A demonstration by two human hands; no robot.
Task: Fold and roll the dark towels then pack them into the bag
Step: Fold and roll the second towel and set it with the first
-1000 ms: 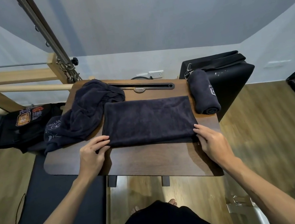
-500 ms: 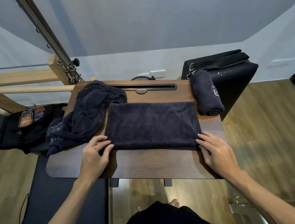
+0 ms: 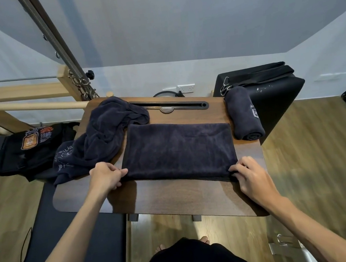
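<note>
A dark folded towel (image 3: 179, 150) lies flat as a rectangle in the middle of the small wooden table (image 3: 177, 199). My left hand (image 3: 105, 177) pinches its near left corner. My right hand (image 3: 249, 175) grips its near right corner, where the layered edge shows. A rolled dark towel (image 3: 244, 115) lies along the table's right edge. A crumpled dark towel (image 3: 101, 136) sits heaped on the left and hangs off the table's left side. A black bag (image 3: 30, 148) with orange patches lies left of the table.
A black padded box (image 3: 274, 98) with straps on top stands behind the table's right corner. A black slot (image 3: 171, 106) runs along the table's far edge. A wooden frame with a metal spring (image 3: 60, 49) rises at the left. A black padded bench (image 3: 72, 245) lies below left.
Both hands have closed their fingers on the folded towel's near corners. The towel itself lies where it was. The view has shifted slightly.
</note>
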